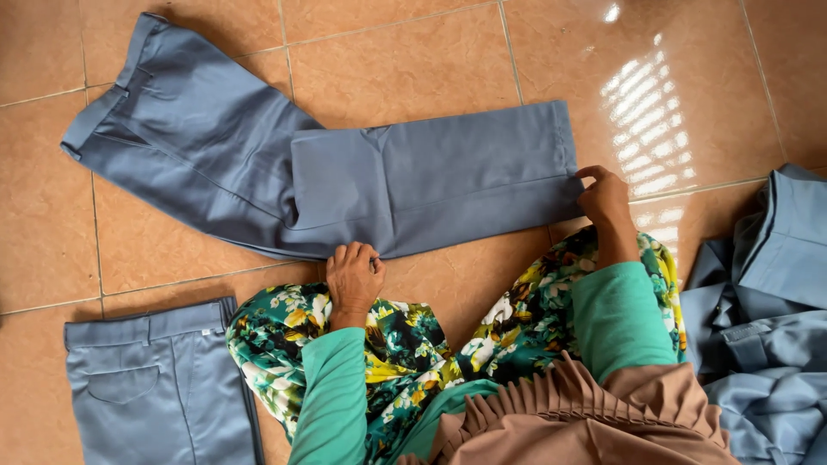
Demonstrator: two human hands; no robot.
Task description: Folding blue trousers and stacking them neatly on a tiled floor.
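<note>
A pair of grey-blue trousers (258, 164) lies flat on the tiled floor, waistband at the upper left, its legs folded back at a crease near the middle. My left hand (353, 280) pinches the near edge of the trousers at that fold. My right hand (605, 196) pinches the hem end of the legs at the right. Both arms wear green sleeves, and my knees in a floral skirt (413, 344) sit just below the garment.
A folded grey-blue pair of trousers (159, 383) lies at the lower left. A heap of similar grey-blue garments (762, 319) is piled at the right edge. The floor is glossy orange-brown tile (413, 60) with a bright glare patch at the upper right.
</note>
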